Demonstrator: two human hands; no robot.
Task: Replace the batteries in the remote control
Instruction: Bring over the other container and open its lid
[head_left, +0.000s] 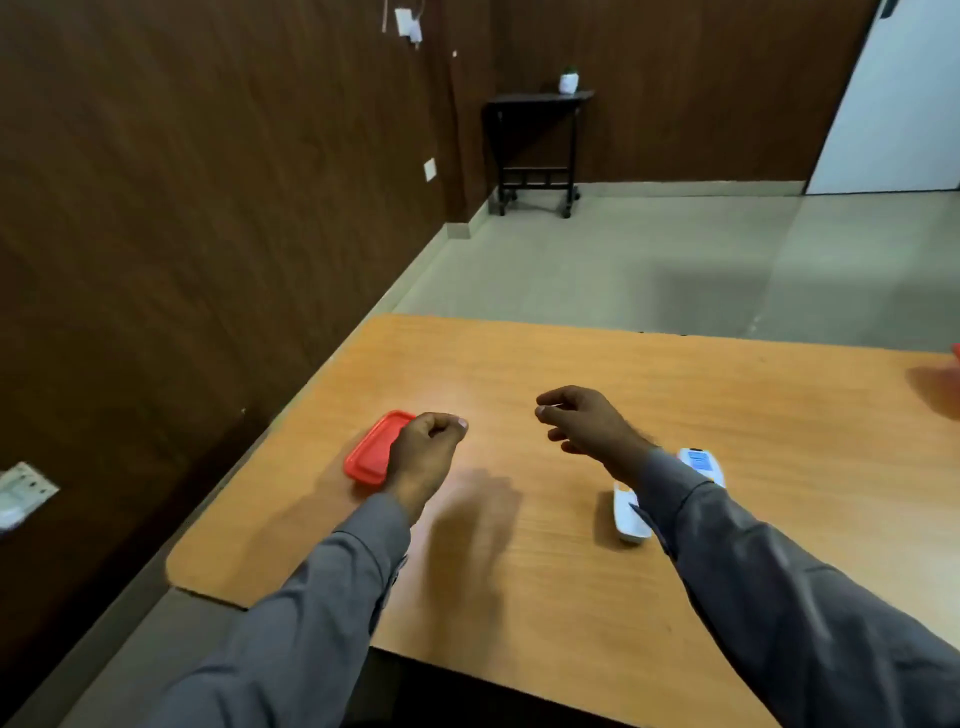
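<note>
Your left hand (423, 457) loosely fisted and empty above the red lid (371, 449), your right hand (584, 423) curled, holding nothing, white remote control (698, 462) on the table (519, 364) partly beneath your right sleeve (769, 582)

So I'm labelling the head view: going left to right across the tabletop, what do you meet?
Red lid → left hand → right hand → white remote pieces, partly under the right sleeve.

Dark wood-panelled walls (208, 182), pale tiled floor (649, 260), black side table (537, 98).
</note>
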